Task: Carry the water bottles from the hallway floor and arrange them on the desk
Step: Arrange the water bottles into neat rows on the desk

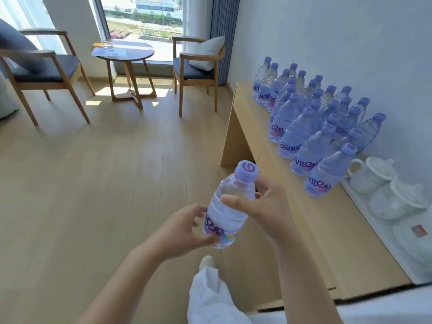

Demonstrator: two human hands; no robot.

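A clear water bottle [230, 206] with a purple cap and purple label is held upright in front of me, above the floor. My right hand [264, 211] grips its upper body, thumb across the front. My left hand [184, 230] pinches its lower label from the left. Several matching bottles [311, 127] stand in rows on the light wooden desk [327, 230] against the right wall. The nearest standing bottle [327, 174] is at the front of the rows.
A white tray [364, 197] with white lidded cups [374, 174] and a white kettle [413, 242] fills the desk's near right. Two wooden armchairs [196, 71] flank a round side table [124, 54] by the window. My white-trousered leg [210, 295] steps over wooden floor.
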